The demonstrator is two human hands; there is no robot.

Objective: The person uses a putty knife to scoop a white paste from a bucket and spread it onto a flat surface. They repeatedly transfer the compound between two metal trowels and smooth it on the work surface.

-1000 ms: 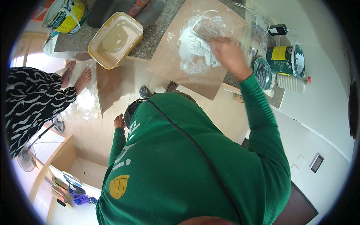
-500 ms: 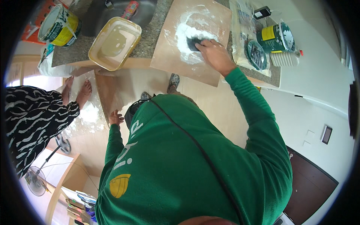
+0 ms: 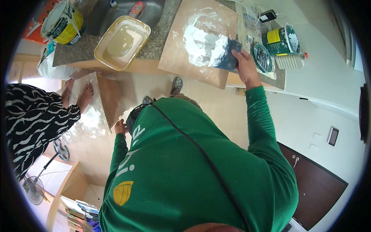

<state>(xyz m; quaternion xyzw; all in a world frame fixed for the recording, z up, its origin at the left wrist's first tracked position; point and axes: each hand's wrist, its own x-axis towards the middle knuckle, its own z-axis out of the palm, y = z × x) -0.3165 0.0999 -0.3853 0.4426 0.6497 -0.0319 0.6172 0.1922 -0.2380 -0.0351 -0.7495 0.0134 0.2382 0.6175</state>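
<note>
My right hand grips a dark, flat, square-edged scraper between thumb and fingers. The scraper lies at the right side of a brown board on the counter, against a patch of white powder or paste. A greyish band runs through the middle of that patch. My left hand hangs low by my left side, its fingers loosely apart with nothing visible in them.
A cream tub holding pale liquid stands at the counter's front edge, by the sink. Green-and-yellow buckets stand at far left and right. At left, a person in patterned clothing stands barefoot on a white-smeared sheet.
My right hand has swept the scraper rightward from the middle of the white patch to the board's right side. White material has shifted with it, leaving a greyish band. My left hand has barely moved.
</note>
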